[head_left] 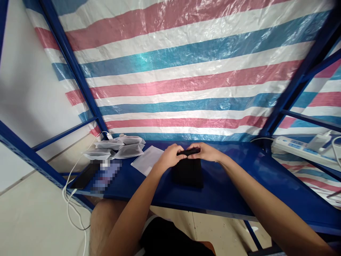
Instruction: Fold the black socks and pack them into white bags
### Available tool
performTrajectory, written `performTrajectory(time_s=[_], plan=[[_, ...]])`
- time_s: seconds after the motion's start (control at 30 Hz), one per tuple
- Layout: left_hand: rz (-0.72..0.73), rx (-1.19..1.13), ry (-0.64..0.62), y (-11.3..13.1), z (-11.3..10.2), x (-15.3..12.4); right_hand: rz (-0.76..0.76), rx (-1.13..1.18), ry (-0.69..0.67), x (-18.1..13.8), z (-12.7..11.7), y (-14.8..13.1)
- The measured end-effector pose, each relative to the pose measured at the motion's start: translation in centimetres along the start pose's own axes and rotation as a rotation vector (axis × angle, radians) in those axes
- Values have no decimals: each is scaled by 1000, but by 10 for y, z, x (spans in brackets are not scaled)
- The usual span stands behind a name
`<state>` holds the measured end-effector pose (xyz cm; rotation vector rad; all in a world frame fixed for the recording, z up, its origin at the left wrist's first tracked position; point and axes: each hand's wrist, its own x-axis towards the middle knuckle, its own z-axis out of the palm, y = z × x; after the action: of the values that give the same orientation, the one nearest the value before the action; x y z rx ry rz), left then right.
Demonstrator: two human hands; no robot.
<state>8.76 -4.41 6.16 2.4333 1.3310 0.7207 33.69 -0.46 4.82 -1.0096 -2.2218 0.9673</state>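
A piece of black cloth [188,173] lies on the blue shelf top in front of me, its far end lifted and bunched into a fold or roll. My left hand [172,156] pinches the left end of that raised part, thumb on the near side. At its right end, my right hand [205,152] grips in the same way, with the two thumbs close together. What the cloth is cannot be made out. Just left of my left hand lies a flat frosted plastic bag [145,161], partly behind my forearm.
Several filled frosted bags [128,151] are piled at the back left. A black phone-like slab [86,175] lies near the left edge beside white cables [65,192]. A white power strip [301,147] is at the right. Blue posts [77,76] and a striped sheet [186,78] stand behind.
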Motion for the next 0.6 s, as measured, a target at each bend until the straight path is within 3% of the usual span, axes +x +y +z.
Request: performTrajectory(time_s=[0.13, 0.2, 0.33, 0.47, 0.6], plan=[[130, 16, 281, 14, 1, 1, -255, -231, 390, -11, -8, -14], [198, 70, 327, 13, 12, -4, -380, -392, 432, -19, -5, -13], [244, 140, 218, -3, 42, -21, -379, -491, 271, -32, 5, 6], [241, 52, 24, -17, 54, -34, -219, -260, 20, -40, 9, 26], [142, -107, 63, -19, 50, -43, -89, -86, -8, -42, 13, 29]])
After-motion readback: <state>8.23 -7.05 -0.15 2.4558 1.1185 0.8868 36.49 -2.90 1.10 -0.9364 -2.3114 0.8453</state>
